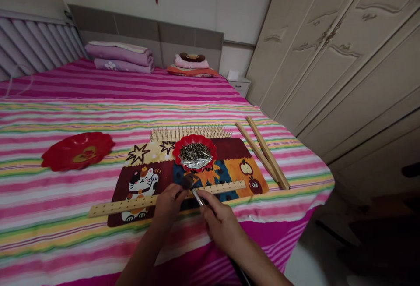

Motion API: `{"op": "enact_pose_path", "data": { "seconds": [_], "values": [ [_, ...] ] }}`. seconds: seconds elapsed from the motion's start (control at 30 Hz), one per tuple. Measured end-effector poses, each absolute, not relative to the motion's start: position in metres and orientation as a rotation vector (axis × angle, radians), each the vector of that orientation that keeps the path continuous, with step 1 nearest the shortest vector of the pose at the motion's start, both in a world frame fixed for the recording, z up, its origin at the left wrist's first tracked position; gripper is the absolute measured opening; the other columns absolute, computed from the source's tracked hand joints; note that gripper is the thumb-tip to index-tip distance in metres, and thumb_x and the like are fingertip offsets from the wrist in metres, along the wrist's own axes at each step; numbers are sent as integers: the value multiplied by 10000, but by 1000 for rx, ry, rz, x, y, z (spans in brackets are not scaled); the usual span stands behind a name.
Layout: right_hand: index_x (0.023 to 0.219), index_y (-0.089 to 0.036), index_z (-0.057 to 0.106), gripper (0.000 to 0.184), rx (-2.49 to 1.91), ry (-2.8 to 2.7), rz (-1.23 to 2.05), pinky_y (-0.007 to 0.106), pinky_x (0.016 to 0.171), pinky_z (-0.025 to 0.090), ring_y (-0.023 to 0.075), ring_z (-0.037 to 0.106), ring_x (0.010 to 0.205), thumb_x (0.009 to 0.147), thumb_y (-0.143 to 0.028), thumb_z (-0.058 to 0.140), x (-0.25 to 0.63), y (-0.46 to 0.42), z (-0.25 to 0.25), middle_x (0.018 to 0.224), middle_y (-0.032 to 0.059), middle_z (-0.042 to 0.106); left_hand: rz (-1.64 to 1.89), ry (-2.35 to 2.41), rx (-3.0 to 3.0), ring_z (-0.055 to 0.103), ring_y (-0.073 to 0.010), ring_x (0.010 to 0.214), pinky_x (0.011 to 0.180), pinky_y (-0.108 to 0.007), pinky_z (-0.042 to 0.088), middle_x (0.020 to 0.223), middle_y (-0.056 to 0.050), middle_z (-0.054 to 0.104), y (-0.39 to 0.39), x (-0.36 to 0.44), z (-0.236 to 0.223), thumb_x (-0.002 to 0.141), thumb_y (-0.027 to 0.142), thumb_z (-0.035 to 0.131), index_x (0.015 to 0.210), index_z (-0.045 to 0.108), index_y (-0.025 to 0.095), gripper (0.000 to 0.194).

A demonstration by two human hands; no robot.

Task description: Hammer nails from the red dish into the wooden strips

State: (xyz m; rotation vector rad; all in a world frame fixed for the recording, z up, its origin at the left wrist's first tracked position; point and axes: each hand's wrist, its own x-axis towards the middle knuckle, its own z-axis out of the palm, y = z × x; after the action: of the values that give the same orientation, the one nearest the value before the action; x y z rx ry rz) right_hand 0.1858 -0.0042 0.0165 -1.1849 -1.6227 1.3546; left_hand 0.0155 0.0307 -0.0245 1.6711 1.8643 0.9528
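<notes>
My right hand (218, 220) is closed round the metal shaft of a hammer (197, 197), whose dark head is over a long wooden strip (123, 206). My left hand (169, 205) rests at the strip with thumb and fingers pinched just left of the hammer head; what is between the fingertips is hidden. Small dark points, apparently nails, dot the strip, and some stick up to the right of the hammer. Beneath lies a patterned mat (114, 213) with a cat picture. Beyond the hammer, a red scalloped bowl (177, 149) holds many loose nails (196, 154).
Behind the bowl is a wooden piece (159, 135) bristling with upright nails. Two bare wooden strips (267, 152) lie to the right. A red plate (62, 152) sits at left on the striped bedspread (49, 242). Folded bedding (121, 56) is by the headboard; a wardrobe (328, 58) stands right.
</notes>
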Motion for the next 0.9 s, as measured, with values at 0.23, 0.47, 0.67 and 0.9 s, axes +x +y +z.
{"op": "enact_pose_path", "data": {
  "seconds": [0.23,0.47,0.67,0.9],
  "values": [
    [1262,-272,480,358,-1169,-1832,1235,187,430,365,90,376,426,912,-274,403,224,-30,17,542,-75,431,954,1833,1640,605,-156,732,712,-267,448,758,-12,656,29,17,-25,741,349,478,724,666,235,221],
    [1333,-243,444,413,-1350,-2132,887,297,889,493,205,632,1035,923,-271,401,295,-52,-38,1144,80,671,936,1856,1589,611,-155,694,665,-262,466,810,-2,676,34,1,-13,713,376,492,846,666,241,257],
    [1328,-219,452,418,-1398,-2162,695,277,854,515,203,663,991,913,-221,402,317,-57,-73,1126,105,688,854,2024,1904,594,-186,869,781,-276,431,915,-42,677,80,3,14,765,337,457,852,672,219,260],
    [1341,-238,425,440,-1430,-2177,689,284,783,540,205,694,888,906,-200,366,310,-55,-72,985,88,725,225,2148,2085,608,-224,818,744,-330,388,790,-77,696,128,33,20,727,248,490,688,695,210,213]
  ]
}}
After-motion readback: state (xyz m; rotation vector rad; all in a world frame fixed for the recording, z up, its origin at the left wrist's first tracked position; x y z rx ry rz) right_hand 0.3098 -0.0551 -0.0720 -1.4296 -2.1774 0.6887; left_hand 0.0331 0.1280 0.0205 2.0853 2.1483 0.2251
